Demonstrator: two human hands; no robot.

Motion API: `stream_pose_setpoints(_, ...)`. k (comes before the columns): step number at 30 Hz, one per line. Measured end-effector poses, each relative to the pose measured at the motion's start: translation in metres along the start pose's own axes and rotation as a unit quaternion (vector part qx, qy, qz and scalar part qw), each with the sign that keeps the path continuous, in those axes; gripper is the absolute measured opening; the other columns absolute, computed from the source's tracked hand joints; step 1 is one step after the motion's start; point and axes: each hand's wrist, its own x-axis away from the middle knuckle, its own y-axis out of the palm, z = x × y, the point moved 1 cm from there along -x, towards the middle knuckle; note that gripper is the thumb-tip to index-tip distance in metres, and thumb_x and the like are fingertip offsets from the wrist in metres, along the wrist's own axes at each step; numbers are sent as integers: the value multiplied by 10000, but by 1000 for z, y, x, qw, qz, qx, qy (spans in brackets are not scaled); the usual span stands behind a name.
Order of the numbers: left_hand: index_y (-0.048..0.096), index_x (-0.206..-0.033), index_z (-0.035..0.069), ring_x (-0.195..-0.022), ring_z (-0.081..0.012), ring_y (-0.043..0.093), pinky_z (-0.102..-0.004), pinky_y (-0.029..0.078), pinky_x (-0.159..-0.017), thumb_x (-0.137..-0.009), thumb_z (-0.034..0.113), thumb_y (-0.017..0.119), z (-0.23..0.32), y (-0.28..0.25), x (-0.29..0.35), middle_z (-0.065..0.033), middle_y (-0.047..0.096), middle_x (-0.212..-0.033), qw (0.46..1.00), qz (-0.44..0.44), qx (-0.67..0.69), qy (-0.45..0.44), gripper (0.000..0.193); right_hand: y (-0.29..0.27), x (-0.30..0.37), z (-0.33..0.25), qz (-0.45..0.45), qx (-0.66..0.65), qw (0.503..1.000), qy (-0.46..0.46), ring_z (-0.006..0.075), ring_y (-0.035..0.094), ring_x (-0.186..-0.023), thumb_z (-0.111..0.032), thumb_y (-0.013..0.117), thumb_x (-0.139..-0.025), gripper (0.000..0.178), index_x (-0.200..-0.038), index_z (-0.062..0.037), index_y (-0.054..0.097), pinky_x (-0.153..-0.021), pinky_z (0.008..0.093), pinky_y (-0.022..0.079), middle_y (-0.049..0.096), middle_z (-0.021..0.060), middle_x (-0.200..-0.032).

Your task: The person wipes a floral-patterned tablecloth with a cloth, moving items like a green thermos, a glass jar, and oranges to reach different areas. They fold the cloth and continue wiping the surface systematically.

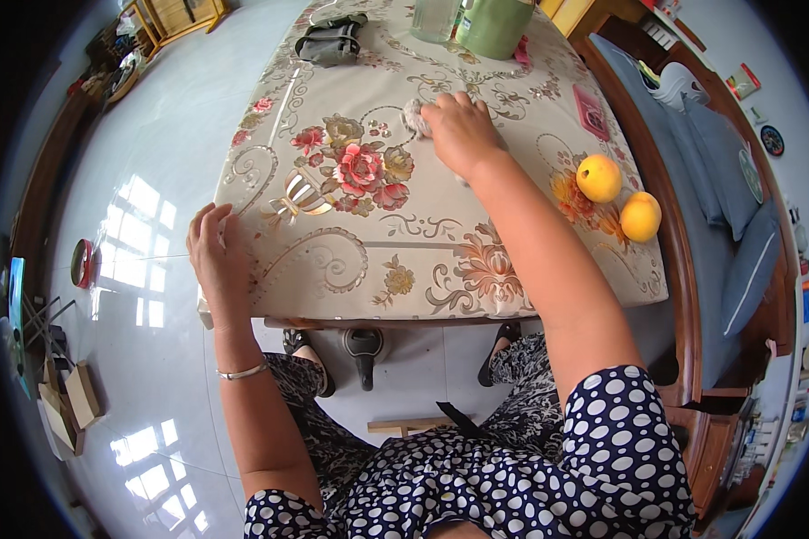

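Note:
My right hand [463,135] reaches across the table and presses down on a crumpled greyish cloth [413,119], with its fingers closed over it. Part of the cloth is hidden beneath the palm. At the table's left edge rests my left hand [217,251], empty, its fingers apart and slightly bent; a silver bangle [243,370] circles that wrist. Both hands are on a beige tablecloth [333,269] printed with red, orange and grey flowers.
Two round yellow fruits [600,178] lie near the right edge, below a pink phone-shaped object [591,112]. A dark grey pouch [331,41], a clear container [435,20] and a green container [494,27] stand at the far end. A wooden bench [683,296] with blue cushions flanks the table.

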Motion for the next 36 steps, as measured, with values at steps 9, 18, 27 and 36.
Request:
stream_pose_setpoints(9,633,-1032,52,-1144,-332,502,-402,404,-972,-898,141,575,-4,1,0,-151,576,-1187,999,37,31,3,171,-5,33,-14,20,-71,997,-1,273,516,-1063,-105,600,-803,142,-940,-114,635,-878,440,418,558,71,-1038)
stream_pose_setpoints(18,641,-998,55,-1118,-336,518,-412,413,-956,-878,146,596,-11,4,0,-151,599,-1138,996,74,29,28,157,-76,155,-46,-11,-92,994,-50,260,506,-1013,-100,689,-726,297,-998,-94,571,-862,411,407,529,53,-1033)
stream_pose_setpoints(27,646,-996,64,-1119,-330,518,-409,402,-966,-875,168,606,-7,3,2,-137,595,-1155,996,90,23,15,164,-81,169,-55,39,-88,995,-25,253,499,-1097,-319,733,-744,561,-1222,-97,540,-943,408,362,536,71,-1165)
stream_pose_setpoints(36,641,-1018,62,-1136,-318,515,-405,401,-971,-876,172,608,0,2,4,-126,590,-1173,999,51,5,8,183,-34,66,-29,42,-18,998,-50,219,555,-960,-111,645,-794,62,-847,-111,613,-810,387,378,591,32,-914)
